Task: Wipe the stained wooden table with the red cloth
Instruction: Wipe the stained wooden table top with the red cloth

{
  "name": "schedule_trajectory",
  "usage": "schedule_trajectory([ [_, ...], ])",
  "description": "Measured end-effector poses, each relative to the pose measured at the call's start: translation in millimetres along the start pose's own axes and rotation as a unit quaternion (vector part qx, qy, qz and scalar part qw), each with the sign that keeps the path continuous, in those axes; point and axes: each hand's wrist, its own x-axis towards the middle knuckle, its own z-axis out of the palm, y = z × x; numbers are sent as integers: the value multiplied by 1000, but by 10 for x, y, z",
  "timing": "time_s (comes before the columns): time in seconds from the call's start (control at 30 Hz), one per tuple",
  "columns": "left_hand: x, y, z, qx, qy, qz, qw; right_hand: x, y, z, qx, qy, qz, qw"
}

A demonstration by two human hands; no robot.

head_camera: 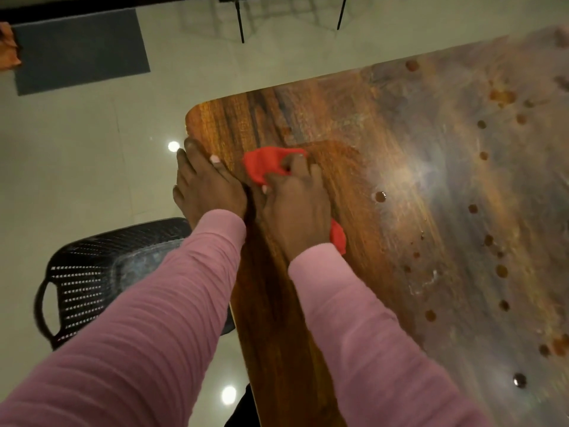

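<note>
While the right hand (295,208) presses down on the red cloth (264,164), its fingers curled over the bunched fabric and gripping it, the left hand (206,186) lies flat and open on the edge of the wooden desk (400,149), close to the rounded corner and just beside the right. Stretched beneath the right palm, the cloth runs with its long axis from the far left toward the near right: one red end bulges out past the fingertips and a smaller end shows at the wrist, while the middle is hidden under the hand. Brown round stains (380,197) dot the right part of the desk, several of them blurred. Both arms wear pink ribbed sleeves (147,303). A black perforated chair (92,278) stands on the pale tiled floor (92,149) left of the desk, partly hidden by the left arm. Farther off lies a grey mat (80,50), and beside it an orange thing is cut off by the frame edge.
</note>
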Motion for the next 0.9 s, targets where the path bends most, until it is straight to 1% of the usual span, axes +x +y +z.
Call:
schedule_trajectory([
  [0.07, -4, -7, 4, 0, 4, 5, 1000, 59, 135, -57, -8, -26, -42, 999],
  [0.1, -5, -10, 7, 4, 4, 8, 1000, 113, 256, -81, -26, -26, -34, 999],
  [0.13, -8, -11, 9, 9, 2, 10, 1000, 192, 382, -111, -39, -16, -1, 999],
  [0.17, -11, -12, 11, 14, 0, 11, 1000, 284, 481, -156, -41, 3, 54, 998],
  [0.23, -26, -9, 16, 20, 2, 14, 1000, 441, 554, -211, -19, 60, 155, 986],
  [0.27, -26, -8, 17, 21, 3, 18, 1000, 483, 504, -195, -13, 81, 175, 981],
  [0.3, -26, -8, 19, 18, 3, 22, 1000, 491, 403, -159, -15, 84, 178, 980],
  [0.37, -28, -12, 17, 14, 2, 25, 1000, 454, 142, -67, -17, 65, 141, 988],
  [0.43, -16, -8, 16, 7, 0, 22, 1000, 374, -78, 44, -12, 43, 54, 998],
  [0.5, -9, -10, 17, 2, -6, 17, 1000, 336, -136, 77, -1, 6, -33, 999],
  [0.57, -16, -13, 19, 10, -4, 21, 1000, 402, -6, 31, -3, -18, -63, 998],
  [0.6, -17, -13, 18, 15, -3, 23, 1000, 455, 94, 0, -16, -13, -51, 998],
  [0.63, -16, -14, 16, 17, -4, 22, 1000, 533, 207, -36, -27, 3, -18, 999],
  [0.73, -33, -8, 12, 22, -10, 24, 999, 777, 388, -169, 2, 90, 130, 987],
  [0.77, -35, -3, 13, 23, -11, 28, 999, 832, 385, -171, 14, 110, 154, 982],
  [0.83, -37, 0, 8, 25, -15, 32, 999, 872, 257, -114, 18, 104, 151, 983],
  [0.9, -39, 3, -1, 30, -19, 31, 999, 831, 39, -2, 9, 81, 91, 992],
])
